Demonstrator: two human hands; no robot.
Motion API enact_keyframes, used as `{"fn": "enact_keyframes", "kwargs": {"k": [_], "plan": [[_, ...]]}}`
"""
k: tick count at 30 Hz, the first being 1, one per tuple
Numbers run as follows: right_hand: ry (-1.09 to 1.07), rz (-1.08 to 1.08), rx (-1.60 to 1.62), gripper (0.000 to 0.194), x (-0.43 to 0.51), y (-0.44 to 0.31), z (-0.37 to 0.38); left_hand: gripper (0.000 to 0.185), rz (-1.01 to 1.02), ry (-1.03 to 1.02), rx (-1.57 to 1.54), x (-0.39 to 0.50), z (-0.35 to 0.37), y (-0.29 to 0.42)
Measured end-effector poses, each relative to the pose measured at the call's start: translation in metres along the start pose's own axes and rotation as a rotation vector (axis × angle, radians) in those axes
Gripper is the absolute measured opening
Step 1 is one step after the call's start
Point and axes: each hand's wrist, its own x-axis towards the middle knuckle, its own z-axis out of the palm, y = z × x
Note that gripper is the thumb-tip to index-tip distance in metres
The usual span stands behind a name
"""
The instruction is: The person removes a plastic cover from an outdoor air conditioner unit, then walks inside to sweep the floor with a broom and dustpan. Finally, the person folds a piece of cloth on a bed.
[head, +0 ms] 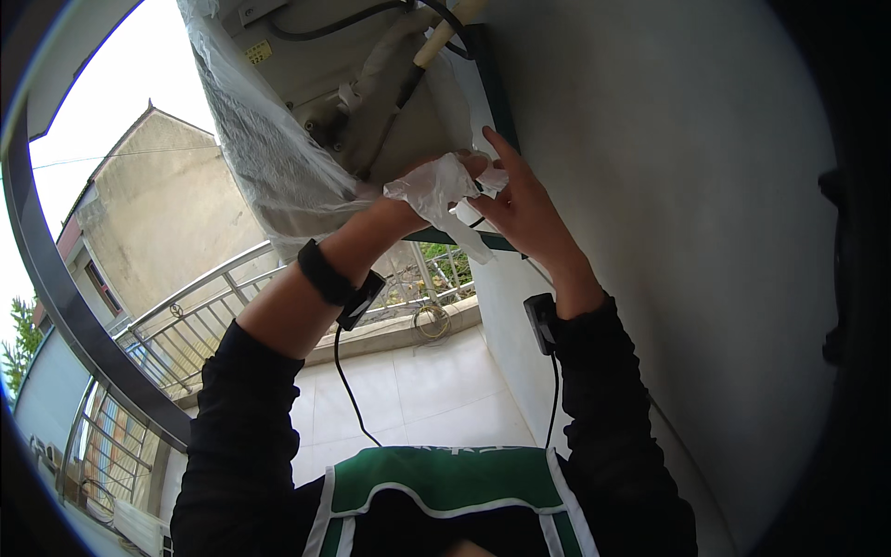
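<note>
My left hand [415,169] reaches under an outdoor air-conditioner unit's pipe side, its back and fingers largely covered by crumpled translucent plastic film [442,188]. Whether its fingers grip anything is hidden. To its right, my right hand [527,212] has the index finger pointing up and the thumb spread apart; a bit of the film lies close beside these fingers. Above both hands are the unit's casing [313,66], brass-ended service valves [324,132] and a pipe in cream insulation [442,42]. A plastic cover [257,132] hangs down the unit's left side.
A dark green metal bracket [495,90] runs between the unit and a grey wall [661,209] on the right. Black devices with cables hang near my left wrist [362,301] and right wrist [540,322]. Below are floor tiles [411,397]; a metal railing [202,313] stands left.
</note>
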Motion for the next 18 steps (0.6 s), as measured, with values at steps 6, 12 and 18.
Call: {"fn": "enact_keyframes", "kwargs": {"k": [6,12,18], "plan": [[0.229,-0.127,-0.274,0.016,-0.019,0.021,0.031,0.030,-0.717,-0.072,-0.324,0.006,-0.009,0.026],[-0.016,0.051,-0.125,0.018,-0.029,0.028,0.064,0.024,-0.689,-0.107,-0.501,0.016,-0.014,0.025],[0.159,0.187,0.387,0.033,-0.005,0.028,0.004,0.010,-0.112,-0.441,1.161,0.017,0.007,0.052]]}}
